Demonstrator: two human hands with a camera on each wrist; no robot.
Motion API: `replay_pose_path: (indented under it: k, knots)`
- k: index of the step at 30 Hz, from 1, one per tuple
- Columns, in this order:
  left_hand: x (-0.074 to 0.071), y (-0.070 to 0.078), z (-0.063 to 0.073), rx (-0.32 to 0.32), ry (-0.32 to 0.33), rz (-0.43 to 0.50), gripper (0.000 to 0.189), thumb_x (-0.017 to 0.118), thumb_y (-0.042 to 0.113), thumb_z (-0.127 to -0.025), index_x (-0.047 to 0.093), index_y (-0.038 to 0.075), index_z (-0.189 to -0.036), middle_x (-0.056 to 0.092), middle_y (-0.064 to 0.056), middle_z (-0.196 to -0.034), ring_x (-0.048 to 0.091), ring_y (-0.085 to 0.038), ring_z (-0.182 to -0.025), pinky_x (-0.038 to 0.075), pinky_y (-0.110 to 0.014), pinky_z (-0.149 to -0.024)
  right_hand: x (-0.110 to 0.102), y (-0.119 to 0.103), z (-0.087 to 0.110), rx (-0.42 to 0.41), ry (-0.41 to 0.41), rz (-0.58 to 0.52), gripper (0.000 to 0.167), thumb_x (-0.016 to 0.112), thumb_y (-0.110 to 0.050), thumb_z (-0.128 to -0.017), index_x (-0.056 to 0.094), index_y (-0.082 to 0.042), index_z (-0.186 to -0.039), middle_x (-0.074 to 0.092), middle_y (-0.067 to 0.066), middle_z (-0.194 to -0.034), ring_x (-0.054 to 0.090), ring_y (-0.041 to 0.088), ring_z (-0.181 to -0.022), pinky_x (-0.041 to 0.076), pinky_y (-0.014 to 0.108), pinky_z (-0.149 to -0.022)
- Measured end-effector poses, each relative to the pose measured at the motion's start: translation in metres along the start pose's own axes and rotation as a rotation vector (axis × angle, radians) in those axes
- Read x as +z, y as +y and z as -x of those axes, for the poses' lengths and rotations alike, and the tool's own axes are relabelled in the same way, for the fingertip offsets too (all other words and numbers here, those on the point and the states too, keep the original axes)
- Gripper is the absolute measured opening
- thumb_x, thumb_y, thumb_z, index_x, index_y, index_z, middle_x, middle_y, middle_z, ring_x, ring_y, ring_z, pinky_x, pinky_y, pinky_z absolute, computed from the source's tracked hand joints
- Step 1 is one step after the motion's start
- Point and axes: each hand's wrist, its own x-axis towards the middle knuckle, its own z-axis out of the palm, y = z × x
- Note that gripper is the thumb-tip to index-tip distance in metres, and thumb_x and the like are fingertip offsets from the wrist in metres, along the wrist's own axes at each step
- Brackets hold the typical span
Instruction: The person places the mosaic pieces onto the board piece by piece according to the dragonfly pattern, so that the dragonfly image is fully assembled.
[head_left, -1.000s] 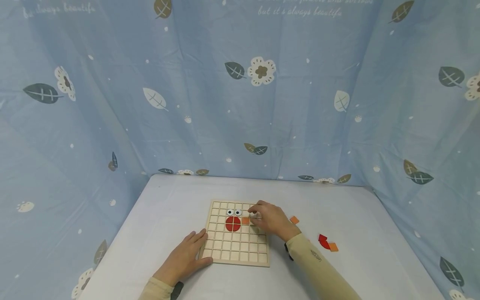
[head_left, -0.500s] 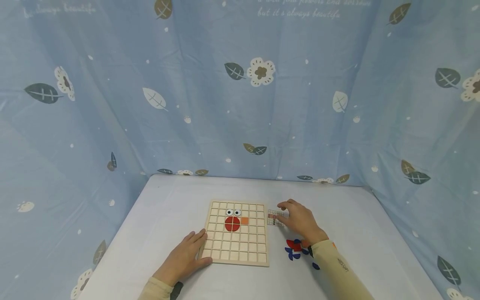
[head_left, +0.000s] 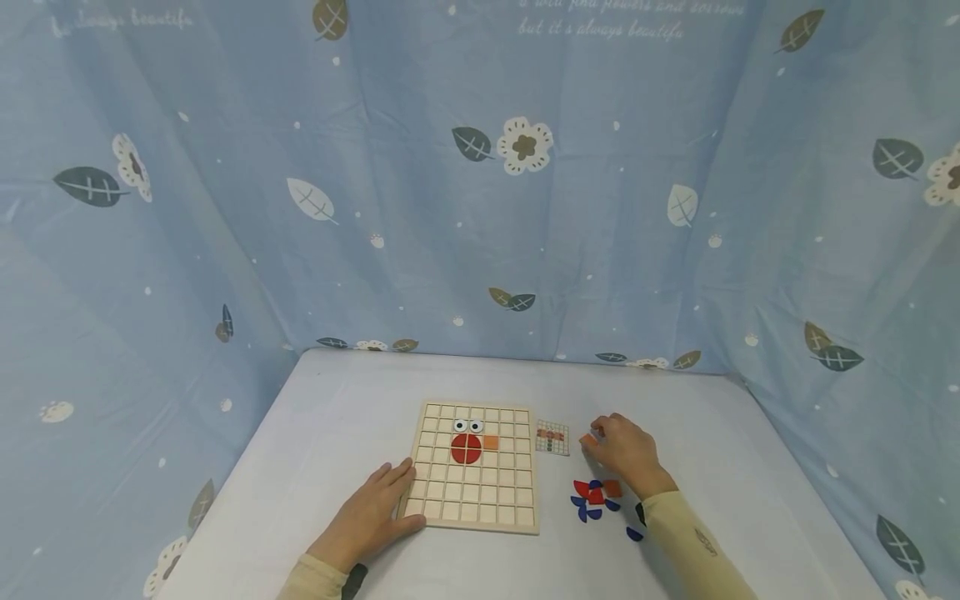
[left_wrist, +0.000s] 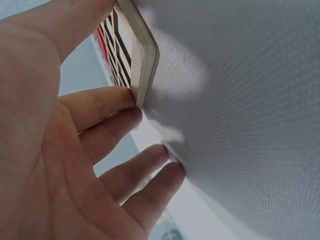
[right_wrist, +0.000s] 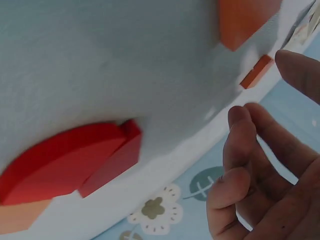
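Observation:
My left hand [head_left: 371, 510] rests against the left edge and lower corner of a wooden grid board [head_left: 470, 493], its fingers fairly straight. On the board sit a red circle of quarter pieces [head_left: 459, 455], two round eye pieces [head_left: 460, 426] and an orange square tile [head_left: 491, 442]. To the right, my right hand [head_left: 624, 450] hovers low at a loose orange tile [head_left: 588, 440]. In the right wrist view, the thumb and bent fingers stand apart near that tile [right_wrist: 256, 72], which appears to lie on the table; nothing is visibly pinched.
A small pattern card [head_left: 552, 437] lies just right of the board. Nearer the front is a cluster of red pieces [head_left: 596, 497], blue pieces [head_left: 582, 514] and an orange tile [head_left: 613, 488]. Another blue piece [head_left: 634, 534] lies by the right sleeve. Patterned cloth surrounds the white table.
My right hand has moved right from over the board, past the pattern card, to the loose orange tile. The card and blue pieces are now uncovered. My left hand has stayed in place.

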Motion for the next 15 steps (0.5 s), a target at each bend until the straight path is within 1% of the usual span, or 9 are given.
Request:
replay_pose_path:
  k: [3, 6, 9, 15]
  knots:
    - [0.0000, 0.0000, -0.0003, 0.003, -0.001, 0.000, 0.081, 0.079, 0.048, -0.085, 0.054, -0.004, -0.143, 0.049, -0.016, -0.152, 0.042, -0.044, -0.139, 0.039, -0.054, -0.114, 0.0014, 0.0032, 0.0002, -0.006, -0.019, -0.007, 0.035, 0.083, -0.031, -0.083, 0.076, -0.006, -0.106, 0.067, 0.006, -0.092, 0.061, 0.021, -0.078, 0.061, 0.045, -0.073]
    - [0.0002, 0.0000, -0.0008, -0.001, 0.000, -0.002, 0.081, 0.079, 0.048, -0.085, 0.054, -0.004, -0.143, 0.049, -0.016, -0.152, 0.042, -0.044, -0.139, 0.039, -0.054, -0.115, 0.0015, 0.0045, 0.0000, -0.018, -0.032, -0.031, 0.029, 0.083, -0.028, -0.083, 0.077, -0.008, -0.103, 0.069, 0.005, -0.094, 0.063, 0.021, -0.080, 0.061, 0.045, -0.075]
    - [0.0003, 0.0001, -0.0010, -0.008, -0.003, 0.002, 0.081, 0.079, 0.048, -0.085, 0.054, -0.003, -0.143, 0.049, -0.016, -0.152, 0.042, -0.044, -0.140, 0.039, -0.054, -0.115, 0.0006, 0.0043, 0.0006, -0.029, -0.045, -0.047, 0.026, 0.083, -0.025, -0.084, 0.078, -0.009, -0.103, 0.070, 0.005, -0.096, 0.064, 0.022, -0.083, 0.061, 0.047, -0.077]
    - [0.0002, -0.0008, -0.0015, 0.000, -0.002, 0.007, 0.080, 0.079, 0.047, -0.085, 0.054, -0.004, -0.142, 0.049, -0.017, -0.152, 0.042, -0.044, -0.139, 0.039, -0.054, -0.114, 0.0007, 0.0037, 0.0018, -0.042, -0.051, -0.069, 0.024, 0.083, -0.022, -0.083, 0.079, -0.008, -0.103, 0.069, 0.004, -0.095, 0.064, 0.023, -0.086, 0.060, 0.047, -0.084]
